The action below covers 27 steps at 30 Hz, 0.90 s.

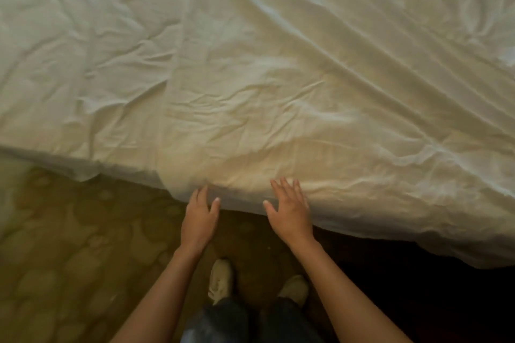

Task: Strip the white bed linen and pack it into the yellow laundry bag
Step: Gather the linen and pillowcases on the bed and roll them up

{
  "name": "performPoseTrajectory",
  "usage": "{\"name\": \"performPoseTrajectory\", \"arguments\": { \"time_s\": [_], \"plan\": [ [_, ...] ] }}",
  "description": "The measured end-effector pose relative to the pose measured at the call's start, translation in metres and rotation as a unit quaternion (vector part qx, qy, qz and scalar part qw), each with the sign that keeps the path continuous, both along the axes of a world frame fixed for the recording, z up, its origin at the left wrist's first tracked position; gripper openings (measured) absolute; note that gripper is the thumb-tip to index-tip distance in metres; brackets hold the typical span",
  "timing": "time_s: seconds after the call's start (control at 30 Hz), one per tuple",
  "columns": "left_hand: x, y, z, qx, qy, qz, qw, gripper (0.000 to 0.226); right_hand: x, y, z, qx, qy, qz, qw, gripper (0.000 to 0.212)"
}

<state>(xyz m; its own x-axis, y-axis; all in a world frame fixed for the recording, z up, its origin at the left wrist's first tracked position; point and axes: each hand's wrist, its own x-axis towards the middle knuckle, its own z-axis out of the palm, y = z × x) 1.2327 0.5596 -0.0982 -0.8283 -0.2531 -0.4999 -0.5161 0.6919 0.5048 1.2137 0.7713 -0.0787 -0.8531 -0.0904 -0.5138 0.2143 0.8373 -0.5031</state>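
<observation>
Your left hand (199,217) and your right hand (289,210) both sit at the near edge of the bed (459,248), fingers straight and spread, holding nothing. The fingertips touch or nearly touch the white sheet (250,78) right where it turns over the edge; which it is I cannot tell. To start the strip well, curl the fingers under that hanging hem and gather a full handful in each hand instead of pinching the top layer, then draw the cloth toward you and up so it comes away in one piece. Keep the hands a little apart, as they are, so the pull spreads evenly.

The sheet covers the whole bed in view, creased all over, with long folds running diagonally toward the far right corner. It looks thin and loose, so it should bunch easily. It overhangs the near edge above the patterned carpet (69,245). The yellow laundry bag is not in view.
</observation>
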Motion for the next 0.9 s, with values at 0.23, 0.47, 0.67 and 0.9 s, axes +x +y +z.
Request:
{"name": "performPoseTrajectory", "arguments": {
  "time_s": [0.23, 0.47, 0.67, 0.9],
  "plan": [
    [-0.011, -0.083, -0.018, 0.192, 0.010, 0.299, 0.935, 0.068, -0.015, -0.094, -0.014, 0.048, 0.017, 0.077, 0.996, 0.061],
    [-0.027, -0.139, -0.063, 0.280, 0.007, 0.171, 0.944, 0.050, -0.018, -0.147, -0.043, 0.104, 0.085, 0.056, 0.989, 0.066],
    [-0.009, -0.162, -0.069, 0.296, 0.052, 0.137, 0.944, 0.024, -0.011, -0.158, -0.052, 0.121, 0.110, 0.029, 0.986, 0.064],
    [0.017, -0.163, -0.070, 0.277, 0.110, 0.225, 0.928, 0.031, 0.019, -0.183, -0.054, 0.086, 0.118, 0.093, 0.985, 0.062]
  ]
}}
